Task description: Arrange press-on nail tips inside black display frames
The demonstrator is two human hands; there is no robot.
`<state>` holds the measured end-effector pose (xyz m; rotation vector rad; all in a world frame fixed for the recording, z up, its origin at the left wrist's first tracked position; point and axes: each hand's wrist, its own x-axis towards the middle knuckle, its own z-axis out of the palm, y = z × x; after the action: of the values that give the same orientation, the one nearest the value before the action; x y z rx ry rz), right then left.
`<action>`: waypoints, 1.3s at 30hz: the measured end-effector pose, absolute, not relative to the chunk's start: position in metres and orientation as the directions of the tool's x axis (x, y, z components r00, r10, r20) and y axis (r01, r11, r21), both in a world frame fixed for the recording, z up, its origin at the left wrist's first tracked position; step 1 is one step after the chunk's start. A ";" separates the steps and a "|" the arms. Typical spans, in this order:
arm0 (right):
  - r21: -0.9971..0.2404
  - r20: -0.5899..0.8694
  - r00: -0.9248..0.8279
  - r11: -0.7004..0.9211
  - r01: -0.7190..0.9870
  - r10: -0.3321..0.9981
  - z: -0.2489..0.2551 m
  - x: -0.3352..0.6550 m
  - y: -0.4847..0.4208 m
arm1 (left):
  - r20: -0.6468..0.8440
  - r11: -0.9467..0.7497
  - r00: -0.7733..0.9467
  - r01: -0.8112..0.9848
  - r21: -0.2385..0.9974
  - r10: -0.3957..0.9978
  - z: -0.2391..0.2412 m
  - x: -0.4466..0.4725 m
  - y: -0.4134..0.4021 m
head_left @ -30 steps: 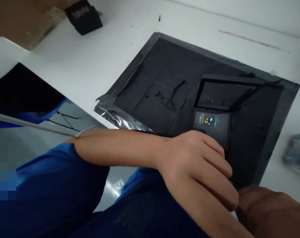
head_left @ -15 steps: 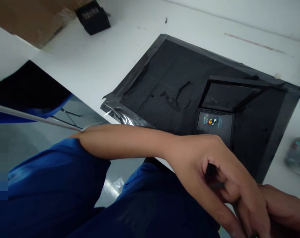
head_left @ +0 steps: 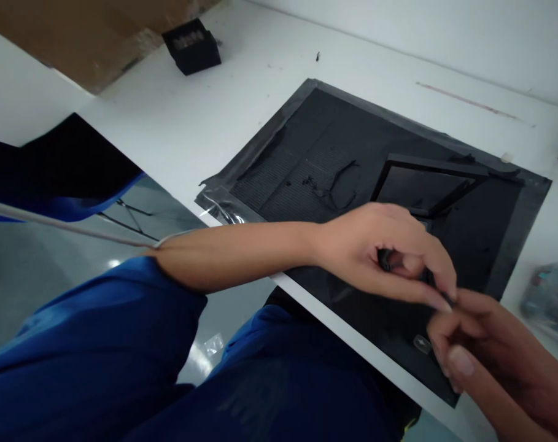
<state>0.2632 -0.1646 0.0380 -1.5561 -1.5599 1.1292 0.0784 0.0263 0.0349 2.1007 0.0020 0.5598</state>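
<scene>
My left hand point(head_left: 389, 258) hangs just above the black mat point(head_left: 301, 159), its fingers curled round a small black part point(head_left: 385, 260) in the palm. My right hand point(head_left: 481, 344) comes in from the lower right with its fingers bent and its fingertips meeting those of my left hand; whether it holds anything I cannot make out. Behind my left hand stands a small black hinged case point(head_left: 421, 184) with its lid raised; the hand hides its lower half. A small grey piece point(head_left: 421, 344) lies on the mat below my right fingers.
The mat is taped to a white table point(head_left: 168, 123). A black block point(head_left: 192, 46) and a brown cardboard box point(head_left: 89, 31) stand at the far left. A clear bag of parts point(head_left: 550, 294) lies at the right edge. A white cable point(head_left: 67, 226) runs to my left sleeve.
My left hand rose from the mat's near edge and turned palm-side up, now showing the black part. My right hand came further into view and met its fingertips. The case's lower half became hidden.
</scene>
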 end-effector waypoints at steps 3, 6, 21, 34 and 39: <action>-0.876 -0.046 -0.045 -0.019 0.483 0.998 0.042 0.260 -0.148 | 0.490 -0.827 0.854 -0.144 0.543 0.173 0.028 0.078 0.045; -0.811 -0.009 0.008 -0.012 0.585 1.000 0.044 0.263 -0.146 | 0.523 -0.946 0.845 -0.069 0.316 0.113 0.027 0.078 0.053; -0.717 0.181 0.057 0.092 0.691 0.982 0.043 0.261 -0.145 | 0.365 -0.985 0.930 0.107 -0.137 0.050 0.025 0.090 0.029; -0.642 0.214 0.103 0.061 0.764 0.971 0.043 0.273 -0.146 | 0.464 -0.985 0.885 0.105 -0.139 0.029 0.022 0.085 0.031; -0.627 0.231 0.042 0.116 0.771 0.972 0.042 0.270 -0.146 | 0.409 -0.992 0.912 0.059 -0.110 0.009 0.023 0.086 0.030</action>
<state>0.2698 -0.1459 0.0423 -1.6973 -1.7709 0.4121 0.0858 0.0298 0.0229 3.1896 0.0564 0.6818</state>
